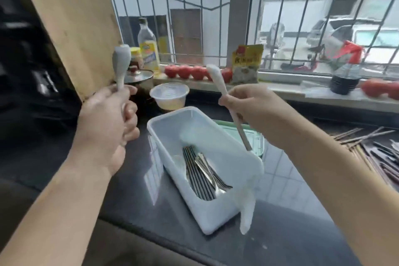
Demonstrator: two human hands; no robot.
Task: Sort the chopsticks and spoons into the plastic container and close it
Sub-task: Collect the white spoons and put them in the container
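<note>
L hand (108, 119) grips white spoon (121, 65) by handle, bowl up. R hand (254, 106) pinches second spoon (218, 80), metal handle end pointing down over plastic container (172, 127). Container open on dark surface (291, 218), w/ metal chopsticks (195, 175) inside. More chopsticks (375, 153) loose at far right. Green lid (257, 136) behind container.

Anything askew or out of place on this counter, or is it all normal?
One oddity: a crumpled clear plastic wrapper hangs over the near right corner of the plastic container, which would foul the lid. Otherwise each hand holds a white spoon, left, right.
</note>
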